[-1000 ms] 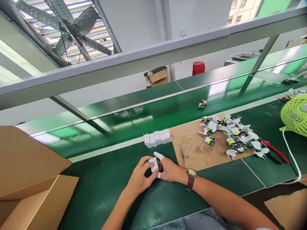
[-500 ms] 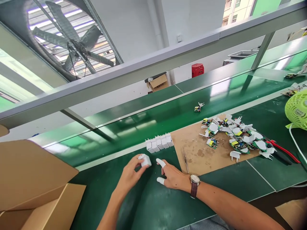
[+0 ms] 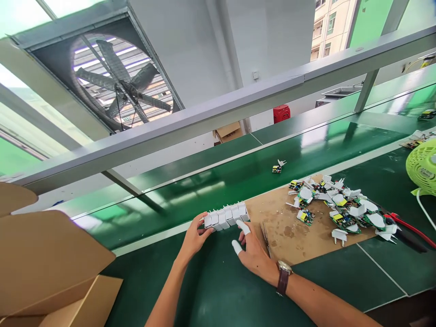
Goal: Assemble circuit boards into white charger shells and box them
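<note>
A row of several white plug-adapter housings (image 3: 228, 217) stands side by side at the far edge of the green bench, with prongs pointing away from me. My left hand (image 3: 194, 239) is closed around the leftmost housing (image 3: 208, 221), thumb in front and fingers behind, right against the row. Close to the row's right end is my right hand (image 3: 254, 251), thumb and index finger spread with nothing between them. White finger cots cover those two fingertips. Whether the index finger touches the last housing I cannot tell. A watch (image 3: 283, 277) is on the right wrist.
Tweezers (image 3: 265, 238) lie on a brown cardboard sheet (image 3: 282, 247), with a heap of circuit boards with white plug parts (image 3: 340, 202). Red-and-black pliers (image 3: 408, 231) and a green fan (image 3: 422, 168) are at right. An open carton (image 3: 54, 259) stands at left. One board (image 3: 277, 169) lies beyond.
My left hand has carried the white housing away from me to the left end of the row. My right hand has moved forward to the row's right end. The camera view has tilted up slightly.
</note>
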A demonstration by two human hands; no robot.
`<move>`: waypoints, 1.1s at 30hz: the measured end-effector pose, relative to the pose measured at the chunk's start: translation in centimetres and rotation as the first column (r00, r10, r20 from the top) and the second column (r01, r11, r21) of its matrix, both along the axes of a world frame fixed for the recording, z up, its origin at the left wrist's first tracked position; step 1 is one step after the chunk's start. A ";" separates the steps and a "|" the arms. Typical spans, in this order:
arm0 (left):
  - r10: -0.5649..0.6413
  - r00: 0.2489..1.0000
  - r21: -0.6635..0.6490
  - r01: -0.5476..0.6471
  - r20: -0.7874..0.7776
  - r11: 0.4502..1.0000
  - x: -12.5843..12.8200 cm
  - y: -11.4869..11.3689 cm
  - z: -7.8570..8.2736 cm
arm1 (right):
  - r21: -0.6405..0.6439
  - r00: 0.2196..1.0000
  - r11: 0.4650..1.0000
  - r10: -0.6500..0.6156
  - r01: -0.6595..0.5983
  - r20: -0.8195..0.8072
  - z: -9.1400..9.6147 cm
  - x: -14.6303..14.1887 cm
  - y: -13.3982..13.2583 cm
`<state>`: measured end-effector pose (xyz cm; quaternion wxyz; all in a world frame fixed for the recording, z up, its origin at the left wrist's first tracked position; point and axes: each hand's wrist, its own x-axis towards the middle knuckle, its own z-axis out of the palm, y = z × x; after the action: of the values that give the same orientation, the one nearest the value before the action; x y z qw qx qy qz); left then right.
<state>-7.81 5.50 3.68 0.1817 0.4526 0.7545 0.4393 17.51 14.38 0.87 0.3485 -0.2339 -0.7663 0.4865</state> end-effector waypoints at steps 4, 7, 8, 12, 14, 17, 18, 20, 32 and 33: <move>0.049 0.998 0.001 -0.049 0.030 0.999 0.5 -0.2 -1.0 | -0.213 0.995 0.972 -0.100 0.096 -0.008 0.1 -0.3 2.6; 0.120 0.992 -0.005 -0.120 0.035 0.993 0.9 -0.1 -1.7 | -0.364 1.000 0.932 0.014 -0.007 0.017 0.4 -0.1 4.0; 0.144 0.989 0.003 -0.144 0.036 0.990 1.1 0.0 -1.9 | -0.395 0.999 0.918 0.038 -0.031 0.009 0.5 0.0 4.4; 0.208 0.976 0.057 -0.211 0.060 0.976 1.9 0.0 -2.8 | -0.443 0.997 0.894 0.056 -0.070 -0.045 0.4 0.0 5.2; 0.210 0.973 0.069 -0.217 0.096 0.974 2.1 -0.3 -3.3 | -0.460 0.996 0.884 0.064 -0.084 -0.059 0.1 -0.2 5.4; 0.196 0.964 0.051 -0.208 0.179 0.977 2.2 -0.9 -3.9 | -0.474 0.997 0.877 0.061 -0.078 -0.051 -0.4 -0.4 5.4; 0.191 0.959 0.045 -0.204 0.209 0.978 2.2 -1.2 -4.0 | -0.473 0.998 0.879 0.055 -0.068 -0.042 -0.6 -0.4 5.4; 0.178 0.946 0.043 -0.197 0.269 0.979 2.2 -1.7 -4.2 | -0.450 0.999 0.892 0.041 -0.046 -0.023 -0.6 -0.3 5.4; 0.275 0.860 0.158 -0.372 0.430 0.915 2.6 -3.0 -5.0 | 0.228 0.917 0.940 -0.310 0.255 0.252 3.4 2.2 16.8; 0.268 0.865 0.169 -0.367 0.424 0.915 2.5 -2.9 -5.0 | 0.266 0.900 0.929 -0.332 0.259 0.282 3.7 2.0 18.1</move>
<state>-5.27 2.56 -1.35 0.1967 0.2429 0.7071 0.6343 19.54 32.46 4.61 0.3128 -0.3840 -0.8173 0.2944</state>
